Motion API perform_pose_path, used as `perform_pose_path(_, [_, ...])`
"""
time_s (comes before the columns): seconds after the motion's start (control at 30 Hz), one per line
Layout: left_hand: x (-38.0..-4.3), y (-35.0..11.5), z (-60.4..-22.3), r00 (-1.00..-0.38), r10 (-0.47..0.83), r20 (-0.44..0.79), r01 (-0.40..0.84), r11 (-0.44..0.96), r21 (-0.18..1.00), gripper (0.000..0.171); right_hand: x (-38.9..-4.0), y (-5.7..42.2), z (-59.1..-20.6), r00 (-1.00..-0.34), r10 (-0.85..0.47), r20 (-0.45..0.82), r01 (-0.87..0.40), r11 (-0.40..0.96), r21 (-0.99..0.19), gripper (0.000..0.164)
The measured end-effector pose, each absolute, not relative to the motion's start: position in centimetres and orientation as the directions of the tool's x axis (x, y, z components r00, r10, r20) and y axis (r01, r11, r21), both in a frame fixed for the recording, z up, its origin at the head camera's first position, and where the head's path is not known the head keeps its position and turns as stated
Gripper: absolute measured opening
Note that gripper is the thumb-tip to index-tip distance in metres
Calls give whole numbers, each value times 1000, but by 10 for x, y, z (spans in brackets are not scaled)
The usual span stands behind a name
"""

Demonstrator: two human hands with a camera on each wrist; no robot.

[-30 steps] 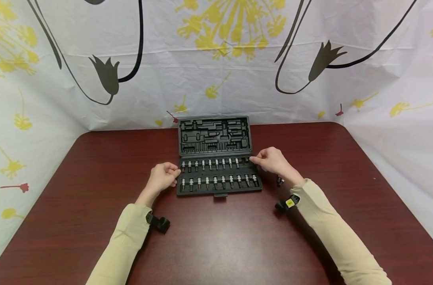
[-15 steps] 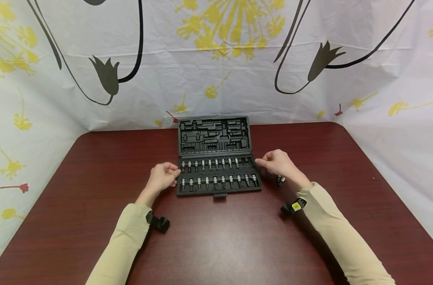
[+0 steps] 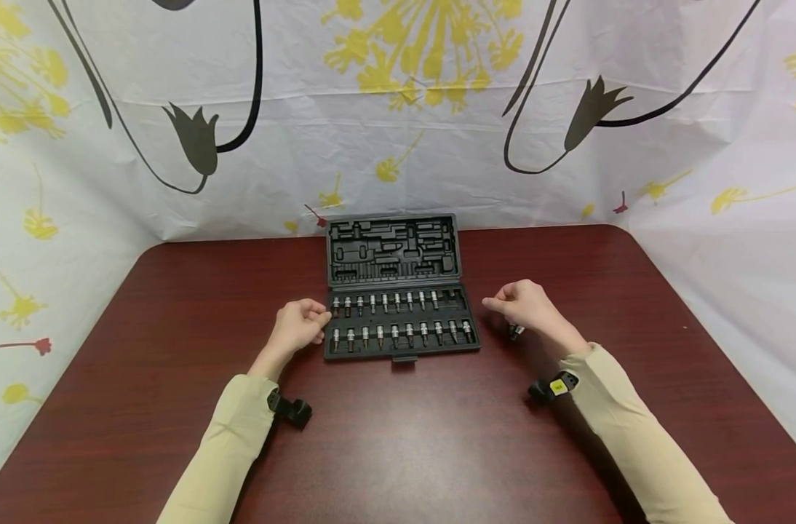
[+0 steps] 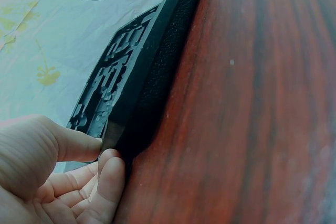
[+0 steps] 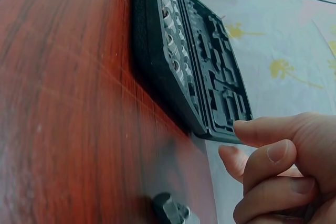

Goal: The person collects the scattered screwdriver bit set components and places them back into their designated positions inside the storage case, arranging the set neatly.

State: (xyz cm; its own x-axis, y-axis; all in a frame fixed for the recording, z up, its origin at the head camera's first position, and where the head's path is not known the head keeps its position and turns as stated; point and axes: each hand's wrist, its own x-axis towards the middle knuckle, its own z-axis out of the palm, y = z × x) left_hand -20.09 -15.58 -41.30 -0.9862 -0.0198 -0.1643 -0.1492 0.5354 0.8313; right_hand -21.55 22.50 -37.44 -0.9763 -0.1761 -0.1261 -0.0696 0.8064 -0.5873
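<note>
A black plastic case (image 3: 365,320) lies open on the table, holding two rows of silver bit sockets (image 3: 395,335). The right end of its back row shows a dark slot without silver. My left hand (image 3: 296,325) pinches the case's left edge between thumb and fingers; the left wrist view shows the grip on the case wall (image 4: 157,77). Just right of the case, my right hand (image 3: 527,304) hovers with nothing in it, index finger and thumb apart. Below that hand, a loose bit socket (image 5: 169,208) lies on the table, partly hidden in the head view.
The case's raised lid (image 3: 393,251), moulded with recesses, leans back near the table's far edge. Behind it hangs a white sheet (image 3: 254,196) printed with flowers. A dark red wooden table (image 3: 398,437) lies under everything. A small camera sits on each wrist.
My right hand has drawn away from the case's back right corner, moving right and slightly nearer. My left hand has stayed on the case edge.
</note>
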Motion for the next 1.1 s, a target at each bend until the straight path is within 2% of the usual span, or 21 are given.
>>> perform_pose_path(0.27, [-201,-156,-414,-987,-24,-160,-147,535,832,18,-211,239,-374,-982,-149,-119,-57,824,-563,33])
perform_pose_path(0.63, [-202,-156,-414,-986,-23,-168,-154,534,831,18,-208,253,-377,-978,-105,-178,-1,863,-504,41])
perform_pose_path(1.1, [-201,-156,-414,-987,-23,-162,-149,536,831,18,-214,254,-382,-969,-87,-232,35,879,-476,40])
